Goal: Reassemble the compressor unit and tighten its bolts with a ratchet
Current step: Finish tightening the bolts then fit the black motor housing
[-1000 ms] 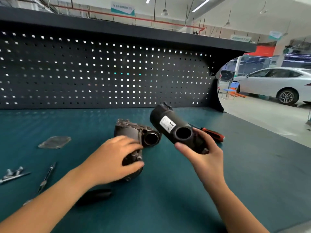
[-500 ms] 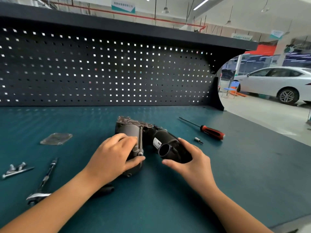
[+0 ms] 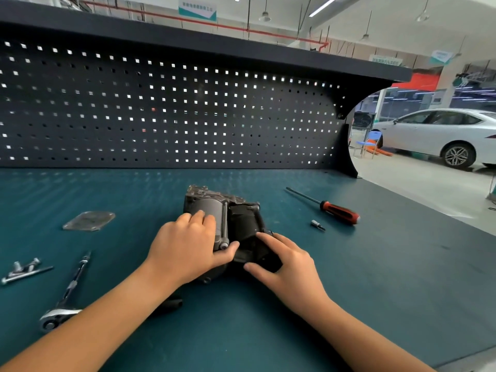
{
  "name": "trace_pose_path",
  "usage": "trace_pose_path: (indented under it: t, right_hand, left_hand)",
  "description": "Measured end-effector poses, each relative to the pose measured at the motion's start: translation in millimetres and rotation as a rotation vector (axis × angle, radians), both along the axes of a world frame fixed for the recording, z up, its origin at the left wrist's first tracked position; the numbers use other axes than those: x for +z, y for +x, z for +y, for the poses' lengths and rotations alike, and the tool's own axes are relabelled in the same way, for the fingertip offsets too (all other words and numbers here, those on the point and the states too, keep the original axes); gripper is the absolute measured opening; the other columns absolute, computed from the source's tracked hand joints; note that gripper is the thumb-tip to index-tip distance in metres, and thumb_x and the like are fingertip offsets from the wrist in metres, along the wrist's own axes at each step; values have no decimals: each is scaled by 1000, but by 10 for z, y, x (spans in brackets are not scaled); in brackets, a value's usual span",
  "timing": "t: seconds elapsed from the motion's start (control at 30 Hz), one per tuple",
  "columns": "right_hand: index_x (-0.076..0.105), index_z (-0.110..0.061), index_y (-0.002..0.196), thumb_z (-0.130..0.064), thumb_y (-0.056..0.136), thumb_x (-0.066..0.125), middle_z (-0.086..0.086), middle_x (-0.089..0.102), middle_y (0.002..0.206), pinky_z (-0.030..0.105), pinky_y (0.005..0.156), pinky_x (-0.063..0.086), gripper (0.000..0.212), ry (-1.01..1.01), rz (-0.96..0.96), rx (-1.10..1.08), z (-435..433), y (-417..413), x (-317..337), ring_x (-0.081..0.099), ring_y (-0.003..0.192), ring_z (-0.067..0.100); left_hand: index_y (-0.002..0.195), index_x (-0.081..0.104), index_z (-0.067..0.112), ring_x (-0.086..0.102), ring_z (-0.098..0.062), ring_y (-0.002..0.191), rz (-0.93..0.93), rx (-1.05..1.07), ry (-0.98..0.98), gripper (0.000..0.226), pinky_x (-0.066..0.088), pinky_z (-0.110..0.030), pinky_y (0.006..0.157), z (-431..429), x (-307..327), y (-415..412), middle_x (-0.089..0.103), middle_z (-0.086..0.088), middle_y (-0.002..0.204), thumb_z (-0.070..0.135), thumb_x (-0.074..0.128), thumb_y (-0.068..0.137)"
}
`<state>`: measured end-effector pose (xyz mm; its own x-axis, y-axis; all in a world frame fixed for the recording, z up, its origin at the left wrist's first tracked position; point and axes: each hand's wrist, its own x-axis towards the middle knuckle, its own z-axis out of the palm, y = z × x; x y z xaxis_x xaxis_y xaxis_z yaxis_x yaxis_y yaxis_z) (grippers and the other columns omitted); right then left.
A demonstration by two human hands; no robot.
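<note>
Mid-bench on teal mat [image 3: 375, 277]: grey metal compressor body [image 3: 206, 208], with black cylindrical housing [image 3: 245, 224] seated against its right side. Left hand [image 3: 185, 251] curled over body's grey barrel, thumb under end, gripping. Right hand [image 3: 287, 264] wrapped around black housing, holding it. Chrome ratchet [image 3: 67, 296] well left of compressor, nearer viewer. Red-handled screwdriver [image 3: 338, 212] right of compressor.

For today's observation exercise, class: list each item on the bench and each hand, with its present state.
compressor body: on the bench, gripped by left hand
black cylinder: against the body, held by right hand
ratchet: lying untouched, left
bolts: loose, far left
cover plate: lying flat, detached
screwdriver: lying untouched, right
bit: loose beside the screwdriver
</note>
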<state>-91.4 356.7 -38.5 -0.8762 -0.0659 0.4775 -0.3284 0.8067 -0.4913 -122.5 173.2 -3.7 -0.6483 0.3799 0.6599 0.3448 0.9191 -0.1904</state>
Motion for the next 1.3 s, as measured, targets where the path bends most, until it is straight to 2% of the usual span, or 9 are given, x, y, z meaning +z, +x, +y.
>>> trace_pose_path:
  t: [0.2, 0.37, 0.5, 0.63, 0.83, 1.0, 1.07, 1.17, 1.3]
  right_hand:
    - [40, -35, 140, -59, 79, 61, -3, 49, 133, 24, 90, 41, 69, 188, -54, 12, -46, -92, 78, 55, 112, 20]
    - [48, -29, 134, -56, 76, 67, -4, 54, 129, 17, 93, 36, 67, 86, -27, 53, -61, -109, 61, 53, 115, 13]
    - [40, -26, 140, -53, 81, 63, -3, 49, 133, 23, 94, 37, 69, 145, -44, 58, -89, -99, 36, 51, 119, 19]
    - [32, -27, 145, -50, 85, 60, 1, 37, 145, 20, 101, 27, 69, 190, -58, 61, -54, -75, 20, 38, 132, 20]
    - [35, -28, 144, -49, 85, 61, 2, 38, 146, 19, 103, 26, 68, 194, -41, 79, -30, -92, 17, 37, 134, 18]
    - [50, -25, 134, -42, 79, 72, 0, 53, 133, 16, 95, 33, 62, 18, 22, 85, -24, -62, 4, 50, 122, 18]
    - [53, -25, 132, -41, 77, 74, -4, 56, 126, 16, 93, 36, 61, -12, 37, 93, -27, -58, -9, 54, 115, 15]
    - [48, -28, 134, -42, 75, 75, -13, 57, 121, 14, 91, 38, 67, -58, 26, 97, -24, -71, -21, 54, 111, 6]
    - [25, -53, 128, -34, 66, 84, -52, 45, 92, -8, 76, 29, 88, -255, -130, 166, 39, -99, -16, 43, 89, -31]
  left_hand:
    - [64, 66, 1, 64, -27, 48, 3, -30, 121, 63, 43, -29, 33, -141, 38, 2, 66, -10, 59, 55, 35, 76]
    - [66, 66, 2, 64, -26, 47, 25, -30, 147, 61, 43, -30, 32, -192, 41, -2, 65, -6, 57, 53, 36, 77]
    - [68, 66, 1, 67, -27, 54, 32, -45, 103, 66, 47, -31, 34, -171, 17, -29, 69, -10, 66, 58, 34, 77]
    - [69, 68, 2, 68, -26, 62, 66, -58, -1, 71, 49, -30, 35, -93, -22, -48, 69, -13, 71, 64, 33, 75]
    - [72, 71, 3, 70, -25, 68, 87, -75, 7, 70, 52, -30, 40, -97, -38, -62, 72, -11, 79, 64, 36, 73]
    - [75, 72, 1, 70, -26, 68, 107, -110, -13, 78, 52, -31, 38, -103, -57, -64, 72, -15, 82, 65, 28, 84]
    - [74, 71, 1, 69, -26, 67, 114, -130, -16, 88, 51, -30, 38, -114, -56, -65, 72, -14, 82, 66, 13, 91]
    - [74, 70, 1, 69, -25, 66, 120, -139, -27, 92, 51, -30, 38, -122, -59, -65, 72, -14, 81, 66, 8, 91]
    - [80, 72, -1, 71, -27, 72, 116, -138, -20, 94, 52, -30, 39, -152, -49, -45, 73, -16, 88, 66, 7, 91]
